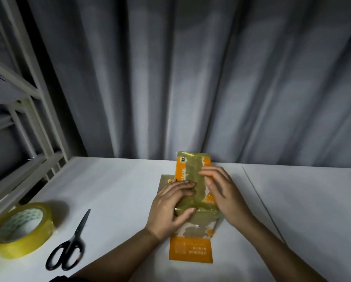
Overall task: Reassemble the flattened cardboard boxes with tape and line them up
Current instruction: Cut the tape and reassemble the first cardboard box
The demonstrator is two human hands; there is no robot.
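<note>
An orange and brown cardboard box (193,171) stands on the white table (117,186), a strip of yellowish tape running down its top. My left hand (171,202) lies flat on the tape, fingers straight, thumb against the box's near edge. My right hand (221,188) presses the box's right side with straight fingers. An orange flap (191,249) sticks out toward me. A flat piece of brown cardboard (164,180) shows under the box at its left. A roll of yellow tape (20,228) and black scissors (69,247) lie at the near left.
A white metal bed frame (28,119) rises at the table's left edge. Grey curtains (211,78) hang behind the table. A seam (260,198) runs across the tabletop to the right of the box.
</note>
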